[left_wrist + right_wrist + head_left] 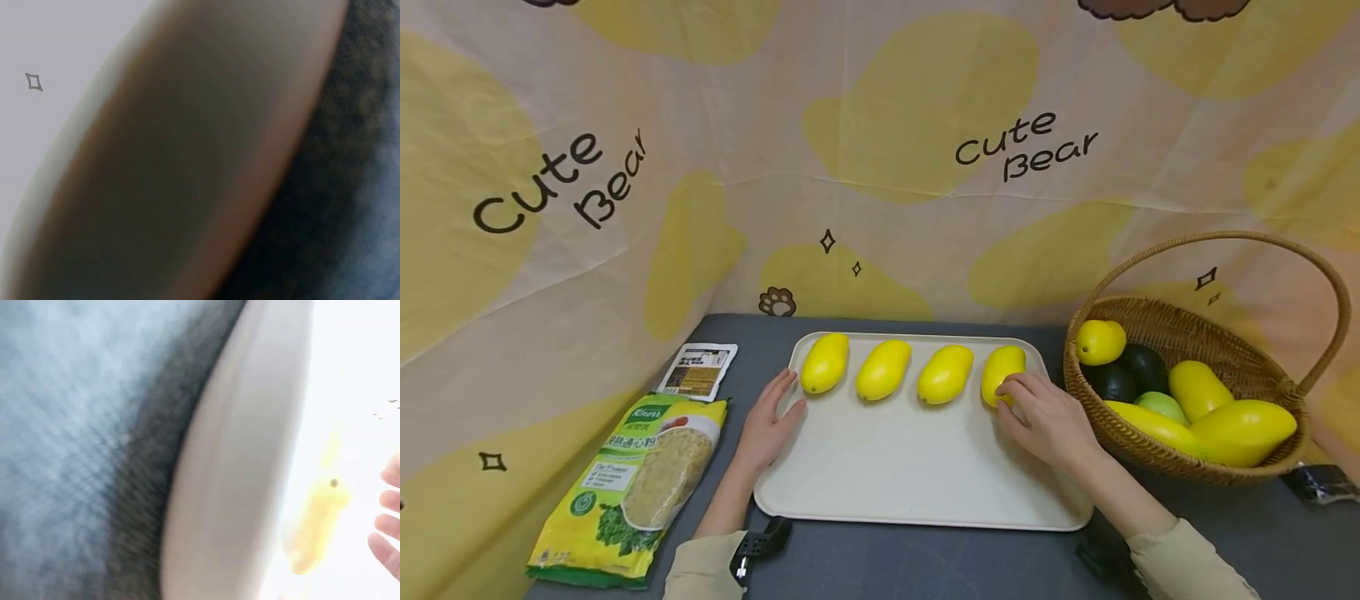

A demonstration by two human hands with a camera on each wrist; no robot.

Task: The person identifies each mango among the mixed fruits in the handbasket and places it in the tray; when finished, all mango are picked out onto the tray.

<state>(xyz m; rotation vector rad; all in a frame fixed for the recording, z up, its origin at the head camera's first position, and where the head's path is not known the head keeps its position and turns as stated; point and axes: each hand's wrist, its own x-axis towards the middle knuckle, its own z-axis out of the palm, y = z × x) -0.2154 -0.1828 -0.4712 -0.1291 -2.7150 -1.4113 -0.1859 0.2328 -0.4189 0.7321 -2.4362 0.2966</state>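
Note:
Four yellow mangoes lie in a row along the far side of a cream tray (917,475): the leftmost mango (825,364), a second mango (883,371), a third mango (945,375) and the rightmost mango (1004,367). My right hand (1048,417) is over that rightmost one, its fingertips overlapping the near end in the head view. Fingers (389,526) look extended and apart from a washed-out yellow fruit (315,528) in the right wrist view. Contact is hard to judge. At the tray's left rim rests my left hand (767,421), relaxed, thumb over the tray. Mostly blurred rim fills the left wrist view.
To the right stands a wicker basket (1187,467) with a tall handle, holding yellow fruit (1243,432), dark avocados (1144,367) and a green fruit (1161,406). On the left lie a Knorr pasta bag (625,492) and a small packet (698,371). A patterned cloth (880,167) hangs behind.

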